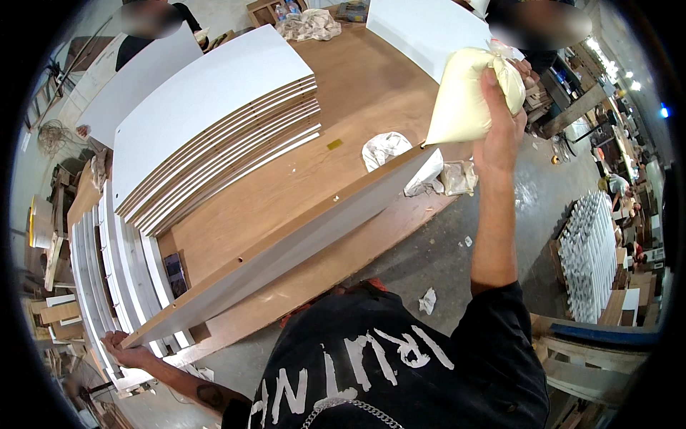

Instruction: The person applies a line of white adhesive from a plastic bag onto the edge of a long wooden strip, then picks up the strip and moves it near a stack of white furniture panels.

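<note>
A long white-faced board [321,232] stands on its edge along the near side of the work table, its bare brown edge facing up with several small holes in it. My left hand [127,349] is closed around the board's near left end. Raised at the far right end, my right hand [500,118] squeezes a clear plastic bag [463,96] full of a pale yellow paste, its neck twisted and tied. The bag's pointed corner touches or hovers just over the board's upper edge near its far end; I cannot tell which.
A stack of white boards [221,107] lies on the brown table [346,64]. More white strips [132,243] are piled at the left. Crumpled cloth [386,149] and a small square tub [459,177] sit by the board's far end. Two people stand across the table; white slats [587,257] are stacked at right.
</note>
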{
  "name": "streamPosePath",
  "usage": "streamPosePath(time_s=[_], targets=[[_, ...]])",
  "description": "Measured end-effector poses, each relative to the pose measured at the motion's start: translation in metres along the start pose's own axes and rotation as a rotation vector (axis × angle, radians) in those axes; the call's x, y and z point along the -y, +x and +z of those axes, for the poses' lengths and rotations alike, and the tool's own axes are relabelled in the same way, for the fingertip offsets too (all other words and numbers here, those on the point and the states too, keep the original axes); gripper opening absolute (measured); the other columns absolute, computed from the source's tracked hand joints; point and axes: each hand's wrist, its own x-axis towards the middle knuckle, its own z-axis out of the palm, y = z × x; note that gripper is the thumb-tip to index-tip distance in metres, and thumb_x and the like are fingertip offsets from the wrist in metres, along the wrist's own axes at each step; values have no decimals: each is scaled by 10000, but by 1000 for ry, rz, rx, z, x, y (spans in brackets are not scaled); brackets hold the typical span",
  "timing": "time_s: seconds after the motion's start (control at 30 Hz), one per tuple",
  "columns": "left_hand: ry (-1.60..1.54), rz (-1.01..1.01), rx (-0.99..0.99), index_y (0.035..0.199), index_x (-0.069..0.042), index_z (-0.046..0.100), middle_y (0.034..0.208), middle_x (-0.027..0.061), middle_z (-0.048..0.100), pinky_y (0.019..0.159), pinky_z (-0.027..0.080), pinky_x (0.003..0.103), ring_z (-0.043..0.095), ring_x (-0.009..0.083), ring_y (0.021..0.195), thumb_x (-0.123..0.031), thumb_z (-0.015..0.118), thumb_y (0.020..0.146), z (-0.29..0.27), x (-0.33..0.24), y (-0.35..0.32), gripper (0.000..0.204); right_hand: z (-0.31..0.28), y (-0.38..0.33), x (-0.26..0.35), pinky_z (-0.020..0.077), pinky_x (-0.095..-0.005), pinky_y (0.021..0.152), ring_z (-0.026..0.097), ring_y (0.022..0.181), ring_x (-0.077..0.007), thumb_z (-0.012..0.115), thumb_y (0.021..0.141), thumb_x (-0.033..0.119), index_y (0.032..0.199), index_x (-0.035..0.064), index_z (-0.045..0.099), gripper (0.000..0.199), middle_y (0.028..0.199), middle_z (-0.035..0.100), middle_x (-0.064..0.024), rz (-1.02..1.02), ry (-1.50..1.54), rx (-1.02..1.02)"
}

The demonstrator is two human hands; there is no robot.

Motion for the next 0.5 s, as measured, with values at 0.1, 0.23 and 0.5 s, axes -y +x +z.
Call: streamPosePath(time_s=[0.1, 0.23, 0.5], targets=[[46, 46, -54, 819, -35, 581, 621, -11, 448, 541, 327, 234, 385, 82, 563, -278, 569, 889, 11, -6, -13, 254, -1, 1, -2, 477, -239, 736, 593, 823, -103, 717, 790, 212, 1074, -38, 591, 399, 954, 631, -64, 2, -15, -22], [43, 39, -62, 800, -43, 578, 620, -14, 446, 534, 322, 232, 379, 79, 555, -278, 576, 884, 12, -6, -13, 249, -1, 1, -1, 477, -238, 739, 594, 829, -104, 716, 791, 208, 1075, -39, 590, 398, 958, 631, -68, -15, -27, -12], [78, 38, -87, 778, -46, 579, 621, -13, 445, 535, 333, 242, 389, 82, 560, -293, 586, 873, 15, -8, -15, 265, 1, 0, 1, 483, -236, 734, 603, 825, -109, 714, 793, 202, 1068, -44, 592, 388, 955, 634, -77, -32, -21, 0]])
